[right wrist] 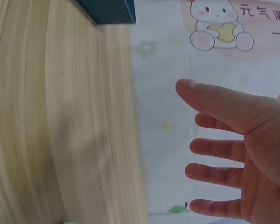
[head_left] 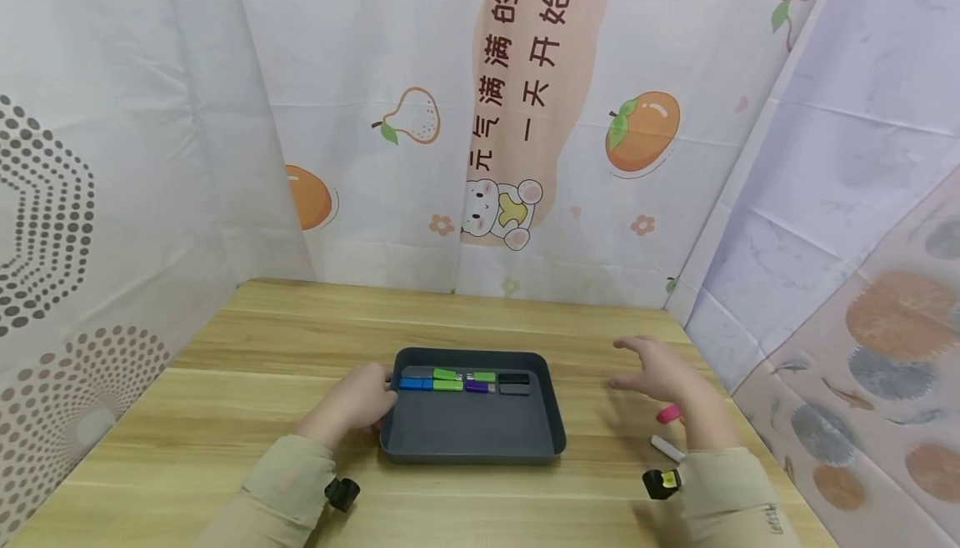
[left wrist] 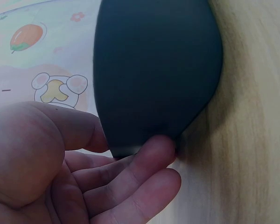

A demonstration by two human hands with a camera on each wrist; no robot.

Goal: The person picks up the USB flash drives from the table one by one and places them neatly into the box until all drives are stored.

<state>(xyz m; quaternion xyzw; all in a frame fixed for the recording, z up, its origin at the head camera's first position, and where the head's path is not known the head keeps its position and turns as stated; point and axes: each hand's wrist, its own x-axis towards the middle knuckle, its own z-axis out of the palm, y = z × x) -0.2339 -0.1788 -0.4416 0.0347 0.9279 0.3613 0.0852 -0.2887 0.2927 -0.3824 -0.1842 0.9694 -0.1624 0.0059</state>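
A dark grey tray [head_left: 472, 427] lies on the table, with several USB flash drives in two rows along its far side. Among them are a blue flash drive [head_left: 416, 384], a purple flash drive [head_left: 479, 386] and a black flash drive [head_left: 513, 379]. At the tray's left wall, my left hand [head_left: 362, 398] grips the edge; the left wrist view has the thumb at the rim and the fingertips [left wrist: 156, 151] against the outside. My right hand [head_left: 654, 371] hovers to the right of the tray, thumb and fingers spread apart, holding nothing.
Beside the right forearm lie a pink flash drive [head_left: 669, 414], partly covered, and a white stick-shaped item [head_left: 667, 448]. The wooden table [head_left: 315, 323] is bordered by printed curtains [head_left: 360, 198] at the back and both sides.
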